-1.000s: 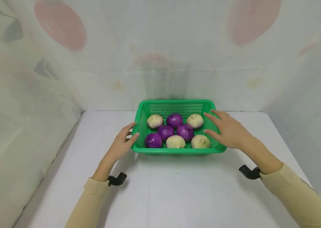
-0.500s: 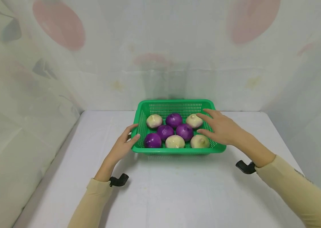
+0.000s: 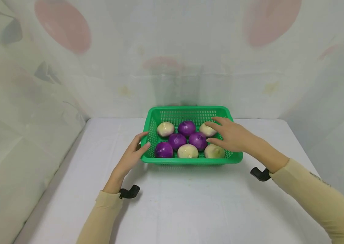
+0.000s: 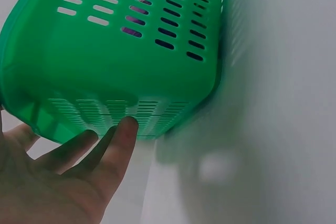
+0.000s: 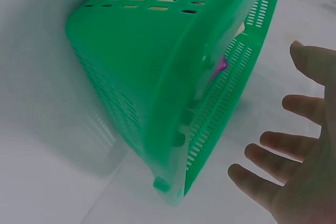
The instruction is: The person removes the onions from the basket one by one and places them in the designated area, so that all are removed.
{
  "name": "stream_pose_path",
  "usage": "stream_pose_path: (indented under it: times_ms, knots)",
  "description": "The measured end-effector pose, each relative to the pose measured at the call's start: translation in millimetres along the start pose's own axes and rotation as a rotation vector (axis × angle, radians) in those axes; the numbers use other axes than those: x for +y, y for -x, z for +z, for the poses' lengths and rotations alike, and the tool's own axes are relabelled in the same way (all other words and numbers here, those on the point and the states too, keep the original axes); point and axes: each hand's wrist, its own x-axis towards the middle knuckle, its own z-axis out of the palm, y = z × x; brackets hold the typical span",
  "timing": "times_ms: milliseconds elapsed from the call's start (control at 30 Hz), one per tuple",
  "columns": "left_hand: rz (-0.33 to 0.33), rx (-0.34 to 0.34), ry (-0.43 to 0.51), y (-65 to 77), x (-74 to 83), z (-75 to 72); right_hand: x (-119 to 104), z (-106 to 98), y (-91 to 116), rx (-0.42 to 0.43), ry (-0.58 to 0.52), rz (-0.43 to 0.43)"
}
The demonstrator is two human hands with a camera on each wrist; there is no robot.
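Observation:
A green slotted plastic basket (image 3: 191, 161) stands at the back of the white table. In it lie several glossy round vegetables that look like turnips, some showing a purple turnip face (image 3: 164, 150), others a pale turnip face (image 3: 187, 151). My left hand (image 3: 130, 156) is at the basket's left end, thumb and index fingertip on the rim, other fingers loosely extended by the outer wall (image 4: 94, 40). Over the basket's right side hovers my right hand (image 3: 234, 135), fingers spread, partly covering the back right pale turnip (image 3: 206, 130). Nothing is held in the right hand (image 5: 299, 166).
White cloth with faded red and grey prints hangs behind the table (image 3: 190, 206) and along its sides. The basket stands close to the back cloth (image 3: 190, 81). A black wrist mount (image 3: 130, 192) sits on the left forearm and another black mount (image 3: 260, 174) on the right.
My right hand has moved leftward and further in over the basket, from its right rim to above the right-hand turnips. The left hand has stayed at the left rim.

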Motion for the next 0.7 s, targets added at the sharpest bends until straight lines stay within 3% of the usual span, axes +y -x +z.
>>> stream_pose_path:
  times_ms: [700]
  knots:
    - [-0.045, -0.004, 0.091, -5.3, -1.8, 0.5, -6, 10, -24, -0.063, -0.001, -0.072]
